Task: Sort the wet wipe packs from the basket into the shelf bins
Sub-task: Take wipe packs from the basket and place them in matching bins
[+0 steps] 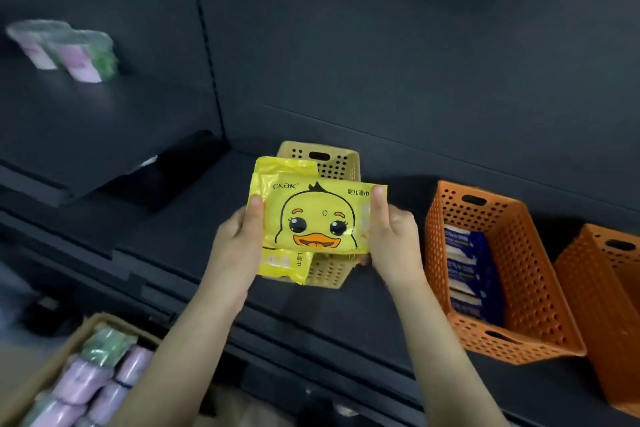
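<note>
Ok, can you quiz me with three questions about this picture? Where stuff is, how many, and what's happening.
1. Where are the blue packs? A. in an orange bin B. on the floor C. in a drawer
2. How many orange bins show? A. one B. two C. four
3. The front duck wet wipe pack is: A. lying in a bin B. held by left hand and right hand C. on the floor
Answers: 1 A, they sit inside it. 2 B, a second orange bin sits at its right. 3 B, a thumb presses each side.
</note>
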